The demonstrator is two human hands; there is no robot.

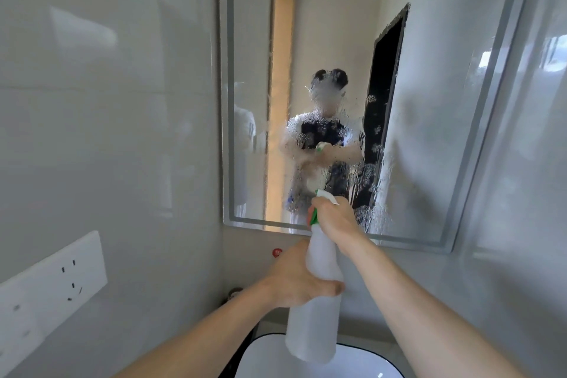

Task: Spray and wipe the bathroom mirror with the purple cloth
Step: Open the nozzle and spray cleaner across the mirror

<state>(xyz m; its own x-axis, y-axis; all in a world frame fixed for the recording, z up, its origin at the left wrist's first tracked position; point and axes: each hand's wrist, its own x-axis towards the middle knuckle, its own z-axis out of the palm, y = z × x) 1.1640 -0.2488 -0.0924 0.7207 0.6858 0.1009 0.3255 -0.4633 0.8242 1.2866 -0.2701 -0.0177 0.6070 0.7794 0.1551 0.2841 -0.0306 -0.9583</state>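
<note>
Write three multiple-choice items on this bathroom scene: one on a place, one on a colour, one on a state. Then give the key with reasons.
1. Where is the left hand on the spray bottle?
A. On the trigger
B. Around the body
C. Off the bottle

2. What colour is the part of the bottle below the trigger?
A. Green
B. Red
C. Black

3. What state is the mirror in?
A. Dry all over
B. Wet with droplets in the middle
C. Cracked

Key: 1 B, its grip wraps the body while the right hand holds the top. 2 A, green shows beside the right hand. 3 B, droplets and runs cover the central glass.
</note>
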